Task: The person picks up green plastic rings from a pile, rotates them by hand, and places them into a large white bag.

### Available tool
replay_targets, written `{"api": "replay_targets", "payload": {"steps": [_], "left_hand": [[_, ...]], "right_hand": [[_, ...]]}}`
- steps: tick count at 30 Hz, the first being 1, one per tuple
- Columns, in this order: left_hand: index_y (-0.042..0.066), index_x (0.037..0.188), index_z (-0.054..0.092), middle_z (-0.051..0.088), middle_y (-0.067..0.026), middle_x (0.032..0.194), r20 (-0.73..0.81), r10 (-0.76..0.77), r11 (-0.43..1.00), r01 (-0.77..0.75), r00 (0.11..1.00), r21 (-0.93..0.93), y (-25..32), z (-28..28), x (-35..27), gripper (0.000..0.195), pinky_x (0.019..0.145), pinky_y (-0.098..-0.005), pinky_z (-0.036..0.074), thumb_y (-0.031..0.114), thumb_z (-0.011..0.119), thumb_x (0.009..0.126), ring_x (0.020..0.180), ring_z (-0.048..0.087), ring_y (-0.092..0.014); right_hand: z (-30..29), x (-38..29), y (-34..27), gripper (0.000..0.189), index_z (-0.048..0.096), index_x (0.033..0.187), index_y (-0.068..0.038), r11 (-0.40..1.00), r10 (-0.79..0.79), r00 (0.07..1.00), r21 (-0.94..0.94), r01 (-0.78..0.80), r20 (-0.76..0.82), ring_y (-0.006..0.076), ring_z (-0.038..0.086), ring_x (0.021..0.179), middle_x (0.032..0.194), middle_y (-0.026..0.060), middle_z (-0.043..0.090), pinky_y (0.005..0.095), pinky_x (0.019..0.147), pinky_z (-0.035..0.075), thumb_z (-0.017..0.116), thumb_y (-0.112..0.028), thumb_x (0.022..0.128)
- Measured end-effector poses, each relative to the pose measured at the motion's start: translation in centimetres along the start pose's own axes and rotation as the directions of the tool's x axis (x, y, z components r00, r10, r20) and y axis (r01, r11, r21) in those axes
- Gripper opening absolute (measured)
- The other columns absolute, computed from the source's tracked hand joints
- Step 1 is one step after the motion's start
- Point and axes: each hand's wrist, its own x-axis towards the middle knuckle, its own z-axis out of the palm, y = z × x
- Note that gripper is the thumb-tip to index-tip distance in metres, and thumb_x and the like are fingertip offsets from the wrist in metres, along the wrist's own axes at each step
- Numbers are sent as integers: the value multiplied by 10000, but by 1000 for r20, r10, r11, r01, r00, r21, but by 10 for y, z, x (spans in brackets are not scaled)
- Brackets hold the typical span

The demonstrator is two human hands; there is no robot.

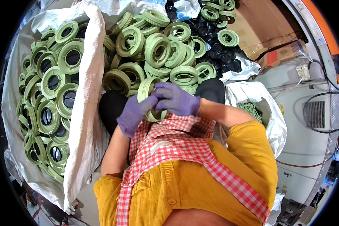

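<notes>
My left hand [137,114], in a purple knit glove, grips a pale green plastic ring [145,89] with a ribbed outer wall. The ring is tipped on its side above my lap. My right hand [176,99], gloved the same way, holds the ring from the other side, its fingers bent over the opening. What lies between my fingertips inside the ring is hidden. Just beyond my hands rises a pile of similar green rings [159,50], several with crossbars in the middle. Black plastic caps [212,53] lie heaped to the right of that pile.
A white woven sack [84,113] on my left holds green rings with black centres [53,82]. On the right, a white bag [275,127] contains thin green plastic pieces [250,110]. Cardboard [260,22], a grey machine cabinet [296,104] and a black cable [306,113] stand farther right.
</notes>
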Motion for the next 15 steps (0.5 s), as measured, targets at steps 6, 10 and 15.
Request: {"api": "replay_targets", "payload": {"steps": [6,10,15], "left_hand": [[5,1240,489,632,-65,952,-56,114,961,-96,992,259,-25,16,-1,486,716,-246,488,120,662,801,816,584,-103],[1,1247,477,629,-63,943,-148,233,966,-212,961,146,-51,12,5,481,706,-235,484,87,655,808,816,580,-102],[-10,1186,516,624,-58,946,-179,298,946,-266,938,185,-56,9,18,404,703,-239,484,61,648,811,820,582,-105]], "right_hand": [[7,-20,2,523,547,1161,-110,444,674,695,615,-651,249,340,525,1030,1179,158,500,384,861,456,732,-219,684],[10,-19,3,637,458,1239,-30,745,636,771,244,-621,20,294,558,1037,1256,215,466,388,872,476,705,-360,755],[-14,-13,5,509,589,964,6,-280,393,326,450,-848,860,143,570,604,769,102,617,240,518,460,533,-491,873]]}}
